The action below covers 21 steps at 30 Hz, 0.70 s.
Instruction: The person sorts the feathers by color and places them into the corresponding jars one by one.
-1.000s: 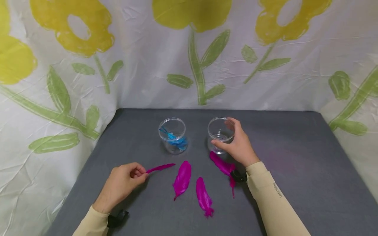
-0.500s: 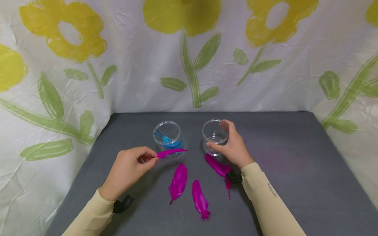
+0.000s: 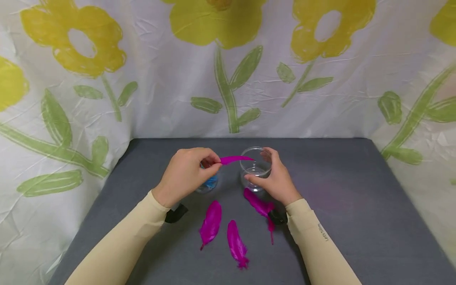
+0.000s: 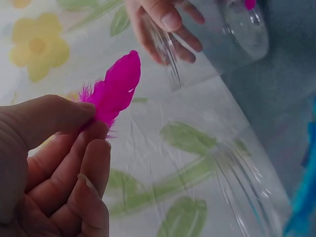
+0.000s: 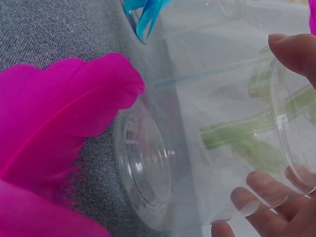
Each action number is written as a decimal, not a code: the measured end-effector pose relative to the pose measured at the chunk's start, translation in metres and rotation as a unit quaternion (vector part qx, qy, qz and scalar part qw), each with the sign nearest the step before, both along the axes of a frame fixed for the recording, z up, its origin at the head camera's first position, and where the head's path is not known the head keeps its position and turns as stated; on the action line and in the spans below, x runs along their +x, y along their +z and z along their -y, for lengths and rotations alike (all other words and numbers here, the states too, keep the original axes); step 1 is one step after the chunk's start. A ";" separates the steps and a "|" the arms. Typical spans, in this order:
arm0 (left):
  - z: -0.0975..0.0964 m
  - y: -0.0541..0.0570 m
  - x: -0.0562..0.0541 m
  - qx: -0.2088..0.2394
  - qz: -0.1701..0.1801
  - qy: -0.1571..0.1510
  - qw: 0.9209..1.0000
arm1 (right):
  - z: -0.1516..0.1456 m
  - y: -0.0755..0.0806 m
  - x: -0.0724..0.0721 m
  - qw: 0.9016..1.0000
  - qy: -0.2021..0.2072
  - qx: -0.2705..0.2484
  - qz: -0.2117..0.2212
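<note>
My left hand (image 3: 187,172) pinches a magenta feather (image 3: 233,159) between thumb and fingers. In the head view the feather lies almost level, its tip overlapping the rim of a clear plastic jar (image 3: 253,174). My right hand (image 3: 279,180) grips that jar's right side near the top; nothing shows inside it in the right wrist view. Behind my left hand stands a second clear jar (image 3: 206,188), mostly hidden, with blue feathers (image 3: 211,181) in it. The left wrist view shows the pinched feather (image 4: 118,89) tilted upward, its fluffy base at the fingertips.
Magenta feathers lie on the dark grey table (image 3: 356,221): one feather (image 3: 211,221) left of centre, another feather (image 3: 236,241) nearer the front, and a feather (image 3: 258,202) partly under my right wrist. A white curtain (image 3: 164,95) with painted yellow flowers surrounds the back and sides.
My left hand has lifted the pinched feather off the table and carried it right and forward, past the blue feathers' jar to the other jar. My right hand keeps its grip.
</note>
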<state>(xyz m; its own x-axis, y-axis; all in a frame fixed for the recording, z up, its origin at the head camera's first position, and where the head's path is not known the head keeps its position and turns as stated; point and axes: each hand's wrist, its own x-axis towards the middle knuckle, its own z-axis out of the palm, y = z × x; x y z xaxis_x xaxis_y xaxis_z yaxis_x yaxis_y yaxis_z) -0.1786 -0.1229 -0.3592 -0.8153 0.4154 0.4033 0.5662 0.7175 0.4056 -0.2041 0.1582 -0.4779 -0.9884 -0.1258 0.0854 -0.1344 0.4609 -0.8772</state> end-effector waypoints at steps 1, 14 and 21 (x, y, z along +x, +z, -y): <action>-0.006 0.001 -0.004 -0.012 0.000 -0.002 1.000 | 0.000 0.000 0.000 1.000 0.000 -0.001 0.001; -0.055 0.000 -0.035 -0.097 -0.005 -0.023 0.995 | -0.001 0.000 -0.003 1.000 -0.001 -0.015 -0.006; -0.067 -0.004 -0.041 -0.109 0.002 -0.028 0.994 | -0.002 -0.002 -0.002 1.000 -0.001 -0.018 -0.001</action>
<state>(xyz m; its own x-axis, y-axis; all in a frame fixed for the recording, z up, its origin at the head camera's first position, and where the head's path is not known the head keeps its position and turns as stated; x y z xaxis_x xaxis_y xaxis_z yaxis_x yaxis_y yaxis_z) -0.2200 -0.0555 -0.3636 -0.7902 0.5368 0.2956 0.6060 0.7560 0.2472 -0.2056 0.1598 -0.4797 -0.9885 -0.1199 0.0919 -0.1352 0.4300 -0.8926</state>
